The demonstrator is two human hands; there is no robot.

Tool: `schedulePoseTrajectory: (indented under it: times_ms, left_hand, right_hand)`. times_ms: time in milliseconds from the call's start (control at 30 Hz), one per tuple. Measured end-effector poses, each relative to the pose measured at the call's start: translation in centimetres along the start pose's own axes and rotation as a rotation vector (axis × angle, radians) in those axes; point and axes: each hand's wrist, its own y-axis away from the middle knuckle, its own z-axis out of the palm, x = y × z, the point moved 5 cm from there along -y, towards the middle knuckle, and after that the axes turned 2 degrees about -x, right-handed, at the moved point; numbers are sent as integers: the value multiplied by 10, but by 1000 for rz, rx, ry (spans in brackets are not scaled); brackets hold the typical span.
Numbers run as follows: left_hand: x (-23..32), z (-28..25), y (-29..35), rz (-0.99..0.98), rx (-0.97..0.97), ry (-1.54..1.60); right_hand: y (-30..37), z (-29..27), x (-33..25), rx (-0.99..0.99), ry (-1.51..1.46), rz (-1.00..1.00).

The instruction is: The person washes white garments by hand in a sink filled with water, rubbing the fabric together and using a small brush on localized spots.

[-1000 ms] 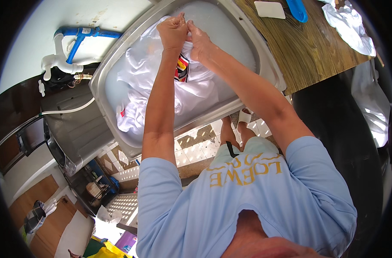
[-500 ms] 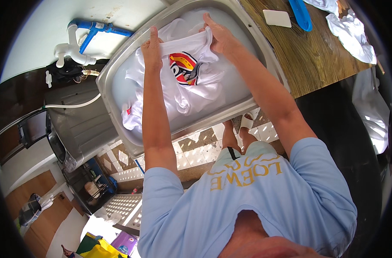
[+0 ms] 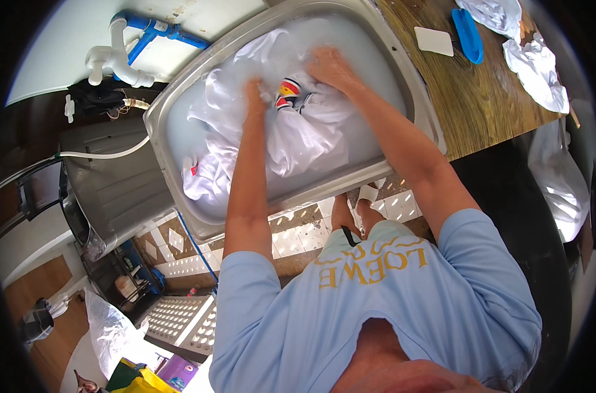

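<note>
Moved since the earlier frame: both hands, from stretching a printed band of cloth above the water down into it; the print, earlier spread flat, now lies bunched. Left hand (image 3: pixel 254 95): fingers in the cloth and suds, grip not tellable. Right hand (image 3: pixel 330 67): partly under cloudy water (image 3: pixel 370 56), grip likewise not tellable. White printed garment (image 3: pixel 307 134): in the grey basin (image 3: pixel 423 108), between and below the hands, soaked, partly submerged. White cloth with red tag (image 3: pixel 209 177): basin's near-left corner; whether a separate piece, unclear. Wooden table (image 3: pixel 474 98): crumpled white cloth (image 3: pixel 535 72), blue oblong tool (image 3: pixel 468 36), pale rectangular slab (image 3: pixel 434 41). Progress, as judged: wetting done, hand-washing midway; rinsing and wringing apparently outstanding, the water being milky.
</note>
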Motion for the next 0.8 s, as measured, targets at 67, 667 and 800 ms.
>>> schedulePoseTrajectory:
  times_ms: [67, 667, 800]
  left_hand:
    - [8, 2, 0, -196, -25, 258]
    - [129, 41, -15, 128, 141, 172]
    - [192, 108, -1, 600, 84, 56]
  right_hand:
    - [-14, 1, 11, -161, -987, 172]
    - [39, 19, -58, -258, -1743, 541]
    - [-26, 25, 13, -867, -2292, -335]
